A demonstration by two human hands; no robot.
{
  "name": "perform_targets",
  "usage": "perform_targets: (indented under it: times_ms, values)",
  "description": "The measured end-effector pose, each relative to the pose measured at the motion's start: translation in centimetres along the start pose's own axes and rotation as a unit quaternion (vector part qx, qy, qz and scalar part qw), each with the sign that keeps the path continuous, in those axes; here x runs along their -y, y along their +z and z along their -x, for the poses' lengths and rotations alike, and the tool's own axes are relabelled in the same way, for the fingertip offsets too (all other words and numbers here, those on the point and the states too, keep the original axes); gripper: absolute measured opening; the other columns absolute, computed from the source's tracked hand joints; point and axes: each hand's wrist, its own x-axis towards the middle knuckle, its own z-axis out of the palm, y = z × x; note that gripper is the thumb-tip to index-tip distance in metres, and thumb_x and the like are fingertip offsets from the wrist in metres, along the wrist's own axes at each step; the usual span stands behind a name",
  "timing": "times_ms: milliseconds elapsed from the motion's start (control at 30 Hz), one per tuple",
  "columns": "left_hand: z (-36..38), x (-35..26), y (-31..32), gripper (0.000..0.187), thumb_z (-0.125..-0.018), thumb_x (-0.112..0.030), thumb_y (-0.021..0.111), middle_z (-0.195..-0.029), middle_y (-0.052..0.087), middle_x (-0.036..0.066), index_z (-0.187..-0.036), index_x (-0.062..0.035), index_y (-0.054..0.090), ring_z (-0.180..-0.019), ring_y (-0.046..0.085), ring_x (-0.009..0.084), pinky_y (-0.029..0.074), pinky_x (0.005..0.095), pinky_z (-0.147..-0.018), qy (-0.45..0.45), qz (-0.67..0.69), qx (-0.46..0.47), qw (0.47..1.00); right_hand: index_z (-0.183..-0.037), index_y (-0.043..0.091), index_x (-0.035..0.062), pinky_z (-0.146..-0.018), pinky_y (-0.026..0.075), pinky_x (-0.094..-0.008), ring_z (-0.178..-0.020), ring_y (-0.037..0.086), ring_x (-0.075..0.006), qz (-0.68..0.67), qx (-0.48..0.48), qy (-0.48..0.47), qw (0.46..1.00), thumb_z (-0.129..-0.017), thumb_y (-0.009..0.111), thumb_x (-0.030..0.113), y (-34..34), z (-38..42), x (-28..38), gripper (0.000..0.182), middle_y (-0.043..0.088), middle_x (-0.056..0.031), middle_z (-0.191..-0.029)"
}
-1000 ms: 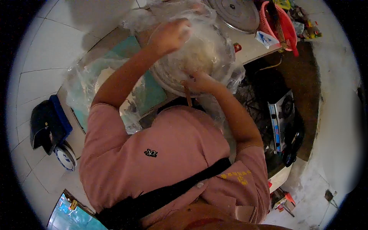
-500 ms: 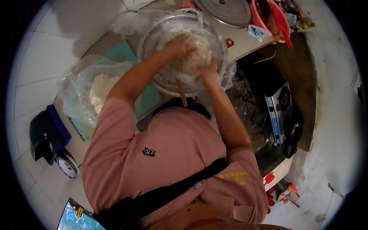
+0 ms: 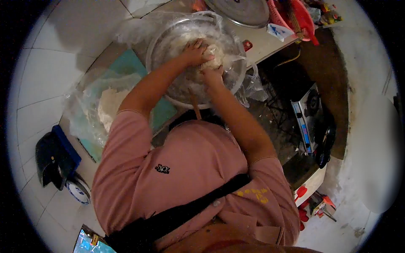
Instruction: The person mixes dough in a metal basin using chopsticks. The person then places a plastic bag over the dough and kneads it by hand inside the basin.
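A pale lump of dough (image 3: 214, 57) lies in a wide metal bowl (image 3: 152, 63) with clear plastic film and loose flour around it. My left hand (image 3: 194, 54) is on the dough's left side, its thumb across the lump and its fingers bent over the floury mass. From the near side my right hand (image 3: 213, 76) grips the same lump, fingertips partly hidden. Brown chopsticks (image 3: 194, 103) lean over the bowl's near rim. Left of the bowl, an opened clear bag of flour (image 3: 110, 105) rests on a green board (image 3: 130, 63).
A round metal lid (image 3: 242, 10) and a red plastic basket (image 3: 310, 27) stand behind at right. A gas stove (image 3: 307, 118) sits lower right in a dark recess. Crumpled plastic (image 3: 255, 88) hangs off the bowl's right side. A dark cap (image 3: 55, 158) is at far left.
My right hand has moved left and inward from the bowl's right side onto the dough. The dough now looks gathered into a tighter lump between both hands. The view has shifted slightly.
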Motion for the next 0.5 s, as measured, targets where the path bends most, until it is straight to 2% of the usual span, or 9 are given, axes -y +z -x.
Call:
perform_targets:
  times_ms: [33, 67, 133, 200, 267, 333, 433, 500]
  values:
    - [0.4, -0.6, -1.3, 0.075, -0.076, -0.056, 0.043, -0.138, 0.015, 0.019, -0.133, -0.0109, 0.023, -0.127, 0.017, 0.0343, 0.014, 0.0437, -0.103, -0.006, -0.010, 0.048, 0.999, -0.129, 0.010, 0.0127, -0.068, 0.044, -0.0432, -0.091, 0.046, -0.0250, -0.007, 0.007, 0.009, 1.000, -0.068, 0.060, 0.008, -0.4, 0.6, 0.4, 0.079, 0.040, -0.0167, -0.108]
    - [0.2, -0.7, -1.0, 0.073, -0.077, -0.052, 0.044, -0.137, 0.018, 0.019, -0.132, -0.0083, 0.024, -0.126, 0.018, 0.0345, 0.016, 0.0430, -0.102, -0.082, 0.003, -0.040, 0.996, -0.127, 0.013, 0.0126, -0.067, 0.044, -0.0435, -0.091, 0.046, -0.0253, -0.021, 0.016, 0.015, 1.000, -0.068, 0.059, 0.008, -1.0, 0.5, 0.2, 0.075, 0.041, -0.0162, -0.107]
    - [0.6, 0.0, -0.2, 0.068, -0.078, -0.043, 0.046, -0.135, 0.023, 0.019, -0.130, -0.0030, 0.026, -0.125, 0.021, 0.0350, 0.021, 0.0417, -0.101, -0.231, 0.027, -0.210, 0.950, -0.123, 0.018, 0.0124, -0.066, 0.043, -0.0442, -0.090, 0.047, -0.0258, -0.050, 0.026, 0.019, 0.998, -0.069, 0.057, 0.008, -1.9, -0.2, -0.7, 0.067, 0.042, -0.0152, -0.105]
    - [0.0, -0.3, -0.4, 0.067, -0.077, -0.038, 0.048, -0.134, 0.024, 0.020, -0.128, -0.0003, 0.028, -0.124, 0.022, 0.0354, 0.022, 0.0423, -0.101, -0.305, 0.088, -0.227, 0.921, -0.118, 0.024, 0.0122, -0.065, 0.043, -0.0449, -0.089, 0.047, -0.0263, -0.072, 0.033, 0.019, 0.997, -0.069, 0.056, 0.007, -2.6, -0.9, -1.4, 0.059, 0.044, -0.0142, -0.102]
    - [-0.7, -0.1, -0.7, 0.065, -0.076, -0.034, 0.050, -0.134, 0.024, 0.019, -0.127, 0.0004, 0.029, -0.124, 0.022, 0.0355, 0.023, 0.0428, -0.100, -0.340, 0.119, -0.229, 0.904, -0.114, 0.029, 0.0120, -0.064, 0.043, -0.0456, -0.088, 0.048, -0.0268, -0.085, 0.039, 0.016, 0.995, -0.070, 0.054, 0.007, -2.9, -1.5, -2.0, 0.051, 0.045, -0.0132, -0.100]
    - [-1.4, 0.3, 0.2, 0.064, -0.075, -0.032, 0.051, -0.135, 0.024, 0.017, -0.127, -0.0009, 0.031, -0.123, 0.023, 0.0352, 0.024, 0.0432, -0.099, -0.344, 0.119, -0.206, 0.908, -0.110, 0.035, 0.0118, -0.063, 0.043, -0.0463, -0.087, 0.048, -0.0273, -0.103, 0.041, 0.017, 0.994, -0.070, 0.052, 0.007, -3.2, -2.1, -2.4, 0.044, 0.046, -0.0121, -0.097]
    - [-3.0, 1.0, 1.4, 0.064, -0.075, -0.036, 0.051, -0.135, 0.026, 0.013, -0.127, -0.0044, 0.031, -0.123, 0.024, 0.0342, 0.024, 0.0421, -0.100, -0.278, 0.097, -0.160, 0.942, -0.102, 0.043, 0.0108, -0.062, 0.042, -0.0466, -0.086, 0.049, -0.0271, -0.152, -0.010, 0.076, 0.985, -0.071, 0.050, 0.008, -3.4, -2.4, -2.3, 0.032, 0.048, -0.0108, -0.092]
    - [-4.1, 1.2, 2.2, 0.060, -0.075, -0.042, 0.050, -0.127, 0.037, 0.013, -0.123, -0.0059, 0.039, -0.117, 0.034, 0.0316, 0.030, 0.0402, -0.096, -0.196, 0.093, -0.178, 0.960, -0.097, 0.045, 0.0087, -0.061, 0.042, -0.0465, -0.085, 0.050, -0.0264, 0.004, 0.082, -0.024, 0.996, -0.071, 0.050, 0.008, -5.3, -6.9, -5.5, 0.026, 0.048, -0.0111, -0.091]
